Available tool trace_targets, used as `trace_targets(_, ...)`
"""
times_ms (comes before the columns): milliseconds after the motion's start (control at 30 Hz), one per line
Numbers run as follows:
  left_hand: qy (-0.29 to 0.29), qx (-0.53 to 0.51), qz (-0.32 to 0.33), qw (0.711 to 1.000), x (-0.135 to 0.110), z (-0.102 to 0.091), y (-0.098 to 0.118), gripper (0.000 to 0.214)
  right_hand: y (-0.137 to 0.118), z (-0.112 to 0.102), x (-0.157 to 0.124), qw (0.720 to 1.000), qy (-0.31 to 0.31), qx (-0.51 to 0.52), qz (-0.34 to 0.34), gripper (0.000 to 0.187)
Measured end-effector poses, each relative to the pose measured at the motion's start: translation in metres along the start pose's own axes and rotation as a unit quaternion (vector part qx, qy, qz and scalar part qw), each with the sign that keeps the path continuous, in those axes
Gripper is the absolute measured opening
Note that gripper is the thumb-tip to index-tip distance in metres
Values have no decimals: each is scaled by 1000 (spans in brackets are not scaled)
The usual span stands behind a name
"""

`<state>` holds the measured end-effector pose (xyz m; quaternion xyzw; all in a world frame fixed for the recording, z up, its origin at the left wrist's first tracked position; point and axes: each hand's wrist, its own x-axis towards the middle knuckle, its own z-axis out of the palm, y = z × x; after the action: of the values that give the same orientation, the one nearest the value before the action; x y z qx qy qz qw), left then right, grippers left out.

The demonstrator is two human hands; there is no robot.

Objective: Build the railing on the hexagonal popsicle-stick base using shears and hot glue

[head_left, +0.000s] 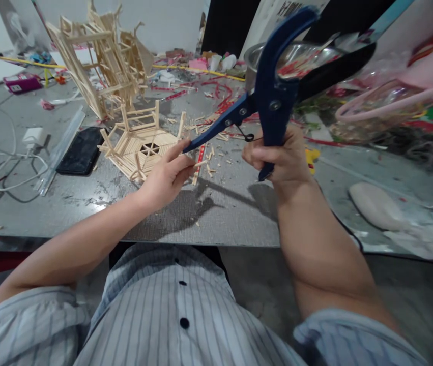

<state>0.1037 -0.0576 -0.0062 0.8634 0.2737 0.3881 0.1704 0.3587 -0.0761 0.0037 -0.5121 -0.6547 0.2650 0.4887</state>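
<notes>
In my right hand (pixel 277 155) is one handle of a blue PVC pipe cutter (pixel 275 104), raised above the table. Its curved jaw and black blade are spread wide apart. The tip of its other handle meets the fingers of my left hand (pixel 168 175). A short wooden stick (pixel 201 163) pokes out from between those left fingers. Just beyond my left hand lies a hexagonal stick frame (pixel 128 152) with short upright posts and a hole in its middle; my hand hides part of its near right side.
Behind stands a taller stick structure (pixel 102 61). A black phone (pixel 81 151) and a white charger (pixel 34 138) with cables lie left. Stick offcuts (pixel 210 168) litter the middle. At right are a metal bowl (pixel 252 56), a pink-rimmed basket (pixel 387 104) and a white mouse (pixel 374 206).
</notes>
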Motion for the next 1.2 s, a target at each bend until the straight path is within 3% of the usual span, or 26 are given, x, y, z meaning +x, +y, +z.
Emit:
trace_targets(100, 3, 8, -7, 1000, 2, 1, -5, 16, -7, 2, 0, 995, -9, 97, -4, 33)
trace_targets(267, 25, 16, 116, 993, 1, 4, -7, 15, -30, 16, -3, 970, -18, 243, -14, 22)
trace_targets(433, -17, 21, 117, 993, -6, 12, 0, 18, -37, 28, -6, 961, -78, 252, 77, 39)
trace_targets(533, -53, 19, 122, 991, -10, 17, 5, 21, -38, 36, -6, 948, -119, 283, 85, 46)
trace_targets(633, -52, -10, 137, 989, -11, 20, 7, 22, -35, 41, -4, 948, -119, 286, 65, 39)
trace_targets(733, 5, -24, 122, 992, -8, 18, 4, 18, -24, 36, 0, 980, -30, 192, 39, 28)
trace_targets(800, 39, -20, 103, 994, -6, 16, 0, 19, -12, 28, 3, 997, 54, 38, 25, 25)
trace_targets(833, 49, -20, 93, 994, -5, 15, -2, 21, -6, 24, 5, 997, 66, -34, 12, 23)
trace_targets(933, 54, -29, 67, 996, -3, 12, -5, 28, 8, 19, 8, 982, 25, -179, -56, 30)
trace_targets(1067, 64, -40, 32, 997, -4, 11, -5, 29, 13, 27, 7, 950, -31, -275, -146, 57)
trace_targets(1200, 66, -45, -4, 997, -4, 8, -6, 22, 11, 32, 7, 924, -57, -341, -161, 64)
